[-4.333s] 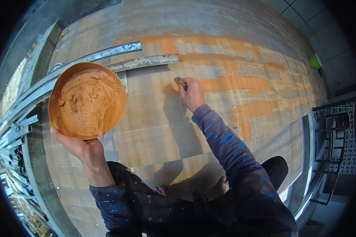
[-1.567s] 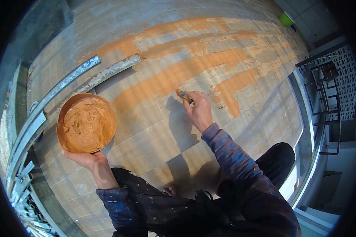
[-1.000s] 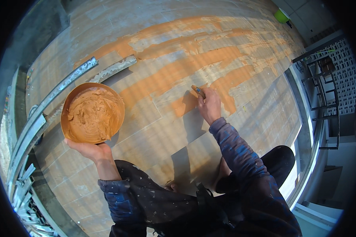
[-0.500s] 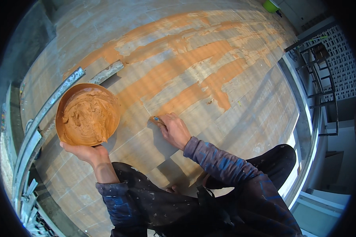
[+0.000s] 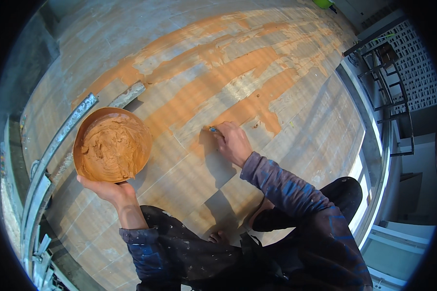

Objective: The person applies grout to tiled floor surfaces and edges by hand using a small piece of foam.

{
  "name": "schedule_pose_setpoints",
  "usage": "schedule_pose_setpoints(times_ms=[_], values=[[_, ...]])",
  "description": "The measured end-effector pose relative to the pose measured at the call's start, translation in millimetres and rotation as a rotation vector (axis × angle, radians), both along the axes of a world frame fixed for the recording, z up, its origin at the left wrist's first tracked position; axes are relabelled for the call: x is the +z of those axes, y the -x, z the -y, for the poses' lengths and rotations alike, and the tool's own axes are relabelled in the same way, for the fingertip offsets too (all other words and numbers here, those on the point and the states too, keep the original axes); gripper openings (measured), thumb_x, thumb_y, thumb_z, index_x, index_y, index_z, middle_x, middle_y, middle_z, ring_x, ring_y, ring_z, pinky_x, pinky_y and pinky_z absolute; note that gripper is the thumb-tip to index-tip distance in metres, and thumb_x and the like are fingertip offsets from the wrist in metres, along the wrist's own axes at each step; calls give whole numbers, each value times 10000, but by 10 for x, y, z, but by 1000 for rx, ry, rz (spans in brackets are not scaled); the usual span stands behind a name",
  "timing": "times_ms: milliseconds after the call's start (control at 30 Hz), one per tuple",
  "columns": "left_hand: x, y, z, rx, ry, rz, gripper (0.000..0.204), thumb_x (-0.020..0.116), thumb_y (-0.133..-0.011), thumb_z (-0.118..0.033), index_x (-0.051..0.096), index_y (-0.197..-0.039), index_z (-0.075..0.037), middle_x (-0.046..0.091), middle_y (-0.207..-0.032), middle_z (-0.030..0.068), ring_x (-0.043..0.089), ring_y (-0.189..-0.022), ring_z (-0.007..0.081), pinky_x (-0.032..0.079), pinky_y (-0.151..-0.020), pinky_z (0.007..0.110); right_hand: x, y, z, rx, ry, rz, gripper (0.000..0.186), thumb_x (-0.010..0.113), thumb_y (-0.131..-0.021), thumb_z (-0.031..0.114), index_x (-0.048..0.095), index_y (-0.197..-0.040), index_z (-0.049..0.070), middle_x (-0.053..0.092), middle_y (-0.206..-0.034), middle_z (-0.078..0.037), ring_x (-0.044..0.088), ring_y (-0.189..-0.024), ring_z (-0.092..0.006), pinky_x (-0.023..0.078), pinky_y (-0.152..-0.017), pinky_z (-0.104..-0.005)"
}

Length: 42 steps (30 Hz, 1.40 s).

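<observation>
My left hand (image 5: pixel 114 194) grips a round bowl (image 5: pixel 77 157) from below, tilted slightly. Thick orange-brown paste (image 5: pixel 115 145) fills much of it. Over the tiled floor (image 5: pixel 167 177), my right hand (image 5: pixel 235 144) is closed around a small spreader (image 5: pixel 210 129), smeared orange with a bit of blue showing; most of it is hidden by my fingers. Its tip is at the near end of a paste strip (image 5: pixel 228 114), whether touching I cannot tell. Broad smears of the same paste (image 5: pixel 199 87) run across the tiles farther off.
Long metal channels (image 5: pixel 58 131) lie along the left, with a shorter piece (image 5: pixel 127 95) beyond the bowl. A black metal frame (image 5: pixel 403 116) stands past the raised edge (image 5: pixel 369 116) at the right. A green bucket (image 5: pixel 322 3) sits at the far right.
My right hand with the spreader has moved to the right and farther away over the floor. The bowl in my left hand has shifted slightly right, along with a small shift of the view.
</observation>
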<state>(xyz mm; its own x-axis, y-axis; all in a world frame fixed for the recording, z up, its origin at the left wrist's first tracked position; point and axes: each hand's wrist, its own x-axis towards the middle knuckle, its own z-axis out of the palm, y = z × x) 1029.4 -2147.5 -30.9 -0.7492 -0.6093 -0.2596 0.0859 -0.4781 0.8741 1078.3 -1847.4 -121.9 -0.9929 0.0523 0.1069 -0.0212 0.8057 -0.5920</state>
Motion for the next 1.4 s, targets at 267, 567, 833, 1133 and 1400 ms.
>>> schedule_pose_setpoints(times_ms=[267,567,833,1133,1400], values=[[-365,129,-300,-64,-150,66,726,257,-1071,-671,426,-1584,-186,449,-1624,56,413,-1505,288,348,-1232,493,-408,424,-2338,-515,-466,-132,239,619,-961,112,689,-1178,40,724,-997,-249,676,-939,-459,536,-844,-538],[67,-205,-67,-36,-86,50,749,286,-1067,-689,425,-1575,-156,456,-1610,82,440,-1480,306,390,-1211,484,-74,-490,843,139,69,-144,293,637,-826,-19,657,-1118,-12,705,-982,-196,633,-981,-392,518,-891,-455],[135,-265,455,42,-120,-1,694,232,-1095,-628,444,-1563,-161,479,-1596,77,455,-1478,293,422,-1191,481,81,-295,-961,-435,-372,-74,211,594,-928,25,699,-1111,14,685,-1043,-208,615,-989,-415,508,-885,-506],[18,-333,1230,177,-90,-52,704,274,-1102,-617,414,-1563,-104,470,-1591,120,475,-1458,314,435,-1188,475,122,-516,1968,148,78,11,316,661,-819,-32,696,-1133,-19,715,-1076,-179,644,-1023,-387,534,-915,-442],[-88,-240,1418,156,-112,-64,692,272,-1111,-599,412,-1558,-90,485,-1561,126,479,-1450,307,442,-1186,468,-82,333,1679,401,-257,-256,342,708,-795,4,742,-1134,39,711,-1081,-142,630,-1114,-342,552,-935,-433]])
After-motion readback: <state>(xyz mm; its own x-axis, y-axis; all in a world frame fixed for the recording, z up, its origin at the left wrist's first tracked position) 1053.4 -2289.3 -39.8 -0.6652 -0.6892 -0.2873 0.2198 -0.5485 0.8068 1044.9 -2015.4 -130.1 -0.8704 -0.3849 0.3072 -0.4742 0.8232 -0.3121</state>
